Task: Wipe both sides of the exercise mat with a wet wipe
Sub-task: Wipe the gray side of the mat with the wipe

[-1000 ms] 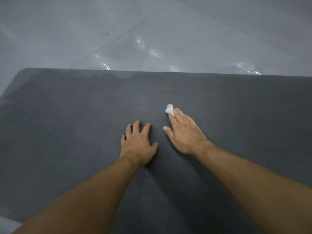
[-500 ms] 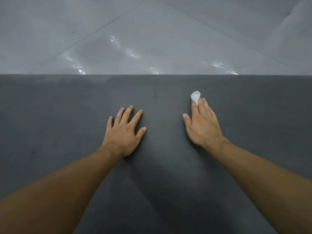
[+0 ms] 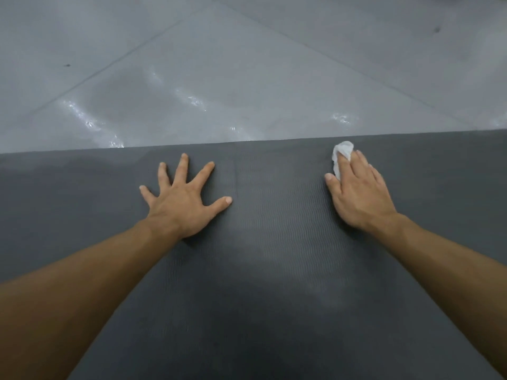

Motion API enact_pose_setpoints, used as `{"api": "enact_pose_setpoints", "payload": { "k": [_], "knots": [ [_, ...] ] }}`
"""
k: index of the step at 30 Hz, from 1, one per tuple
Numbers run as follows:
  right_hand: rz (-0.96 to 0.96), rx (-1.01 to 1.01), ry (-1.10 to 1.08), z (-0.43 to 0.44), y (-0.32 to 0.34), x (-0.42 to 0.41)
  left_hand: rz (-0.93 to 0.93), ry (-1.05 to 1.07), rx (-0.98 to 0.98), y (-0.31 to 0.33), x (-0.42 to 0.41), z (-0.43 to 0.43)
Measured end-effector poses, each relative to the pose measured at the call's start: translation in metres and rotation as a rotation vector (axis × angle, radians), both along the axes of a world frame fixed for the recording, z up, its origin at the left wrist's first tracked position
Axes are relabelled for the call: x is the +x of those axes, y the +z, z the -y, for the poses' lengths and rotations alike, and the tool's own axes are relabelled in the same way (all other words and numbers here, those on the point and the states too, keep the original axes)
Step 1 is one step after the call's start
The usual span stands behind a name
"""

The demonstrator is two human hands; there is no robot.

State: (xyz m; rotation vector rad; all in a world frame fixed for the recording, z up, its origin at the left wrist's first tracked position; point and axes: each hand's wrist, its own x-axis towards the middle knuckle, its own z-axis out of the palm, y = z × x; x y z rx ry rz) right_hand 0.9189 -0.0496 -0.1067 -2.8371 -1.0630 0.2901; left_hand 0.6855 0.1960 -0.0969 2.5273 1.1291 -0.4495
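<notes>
A dark grey ribbed exercise mat (image 3: 274, 270) lies flat on the floor and fills the lower half of the view. My left hand (image 3: 183, 198) rests palm down on the mat with its fingers spread wide. My right hand (image 3: 356, 193) lies flat on the mat near its far edge, straight fingers pressing a crumpled white wet wipe (image 3: 341, 156) onto the surface. Most of the wipe is hidden under the fingers; only its front end sticks out.
Beyond the mat's far edge lies a glossy grey tiled floor (image 3: 247, 78) with wet-looking streaks close to the mat. A faint damp sheen shows on the mat between my forearms.
My right hand has slid the wipe to the right and toward the mat's far edge. My left hand has spread its fingers wider. The two hands now lie further apart.
</notes>
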Motion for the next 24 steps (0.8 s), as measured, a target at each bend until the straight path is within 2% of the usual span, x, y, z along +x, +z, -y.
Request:
{"api": "enact_pose_setpoints", "payload": {
  "k": [6,11,14,17,24],
  "knots": [
    [-0.113,0.077,-0.107,-0.047,0.002,0.0,-0.052,0.043,-0.158,-0.005,0.004,-0.008],
    [-0.161,0.097,0.172,-0.091,0.004,-0.042,-0.061,0.051,-0.155,-0.004,0.006,-0.007],
    [-0.123,0.064,0.251,-0.085,0.003,-0.043,-0.058,0.053,-0.151,-0.004,0.006,-0.006],
    [-0.071,0.027,0.177,-0.064,0.001,-0.02,-0.061,0.052,-0.172,-0.003,0.007,-0.008],
    [-0.025,0.033,-0.155,-0.029,0.0,0.018,-0.076,0.042,-0.185,0.0,0.009,-0.007]
  ]
}}
